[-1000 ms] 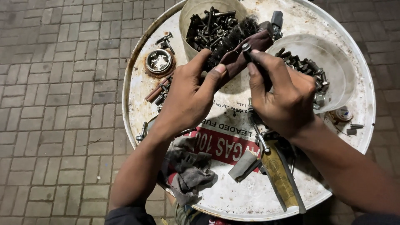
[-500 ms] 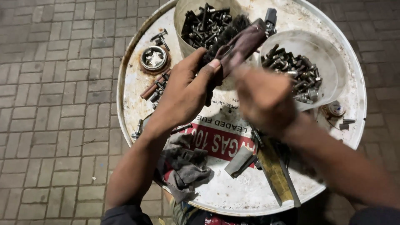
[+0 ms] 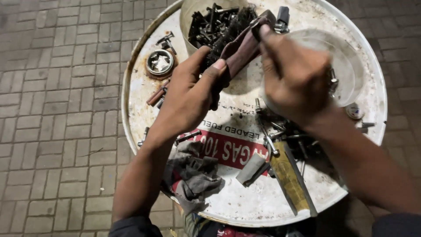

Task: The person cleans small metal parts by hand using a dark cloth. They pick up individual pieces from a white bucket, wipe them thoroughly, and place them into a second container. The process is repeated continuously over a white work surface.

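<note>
Brush (image 3: pixel 237 39), a wire one with a brown handle, sits at upper centre, the left hand (image 3: pixel 190 94) clamped round its handle; stiff, light, best held there. Beyond, the right hand (image 3: pixel 294 74) pinches a small bolt (image 3: pixel 256 22) against its bristles, above the bolt tub (image 3: pixel 186 17).

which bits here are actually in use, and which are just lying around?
In use:
left hand gripping wire brush
right hand holding something small against the brush; too hidden to identify

Lying about:
bucket of bolts
clear tub
grey rag
drum cap
yellow tube
loose bolts
</note>
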